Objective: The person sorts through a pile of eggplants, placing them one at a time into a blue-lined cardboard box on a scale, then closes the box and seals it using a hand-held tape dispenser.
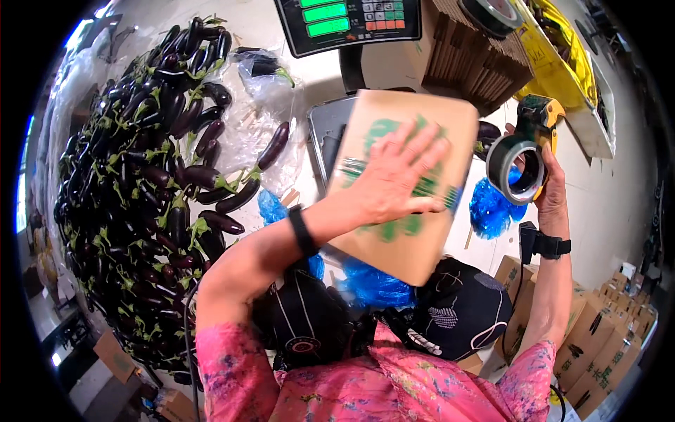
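Note:
A closed brown cardboard carton [383,260] with green print sits tilted in front of me, slightly blurred, above my knees. My left hand [401,176] lies flat across its upper face, fingers spread. Off to the right, my right hand [555,184] is wrapped around a yellow-and-black tape dispenser [496,165] carrying a wide tape roll, held apart from the carton. Behind the carton is the scale's metal platform [318,126], partly covered. Blue plastic [373,285] shows under the carton's near edge, and a blue plastic bundle [489,211] lies below the dispenser.
A large heap of eggplants [155,190] spreads over the left floor, beside clear plastic film [264,130]. The scale display [325,14] stands ahead. Folded cardboard [467,53] bears another tape roll [492,14]. A yellow-lined crate [562,91] is far right; cartons [598,352] stand lower right.

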`<state>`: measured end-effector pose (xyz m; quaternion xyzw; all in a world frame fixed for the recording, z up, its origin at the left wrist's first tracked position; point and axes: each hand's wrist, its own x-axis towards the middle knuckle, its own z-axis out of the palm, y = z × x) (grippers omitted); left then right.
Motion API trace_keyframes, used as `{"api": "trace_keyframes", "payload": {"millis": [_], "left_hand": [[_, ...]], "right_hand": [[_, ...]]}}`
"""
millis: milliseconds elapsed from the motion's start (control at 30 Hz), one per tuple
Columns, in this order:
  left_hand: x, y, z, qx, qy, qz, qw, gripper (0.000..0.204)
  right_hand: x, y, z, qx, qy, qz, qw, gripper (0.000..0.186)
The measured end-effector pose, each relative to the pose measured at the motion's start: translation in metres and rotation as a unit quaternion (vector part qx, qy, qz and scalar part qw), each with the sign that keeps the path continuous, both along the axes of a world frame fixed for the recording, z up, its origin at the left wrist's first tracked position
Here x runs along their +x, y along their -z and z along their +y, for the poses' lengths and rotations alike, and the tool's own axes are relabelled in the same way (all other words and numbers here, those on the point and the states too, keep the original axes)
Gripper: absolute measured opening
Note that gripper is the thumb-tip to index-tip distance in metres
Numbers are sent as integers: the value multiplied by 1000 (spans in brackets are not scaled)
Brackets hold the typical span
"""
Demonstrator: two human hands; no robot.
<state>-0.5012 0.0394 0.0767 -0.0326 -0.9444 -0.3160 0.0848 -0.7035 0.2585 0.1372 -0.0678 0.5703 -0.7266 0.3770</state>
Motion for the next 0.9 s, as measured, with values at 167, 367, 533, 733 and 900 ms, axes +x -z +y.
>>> {"api": "trace_keyframes", "payload": {"millis": [167,367,533,733,900], "left_hand": [[-22,36,23,-135,64,88,985,81],[14,59,-15,124,-123,110,978,49],[143,154,-48,652,-331,-278,623,36],[155,118,-23,782,-242,-386,426,43],[152,85,-68,681,-160,-280,657,47]], "right_hand": [[1,7,-10,161,-120,12,980,53],[8,4,-39,264,-211,6,941,52],[38,-10,-70,303,-193,100,928,63],[58,33,-120,326,-324,333,823,69],[45,31,-109,182,-315,69,929,67]]}}
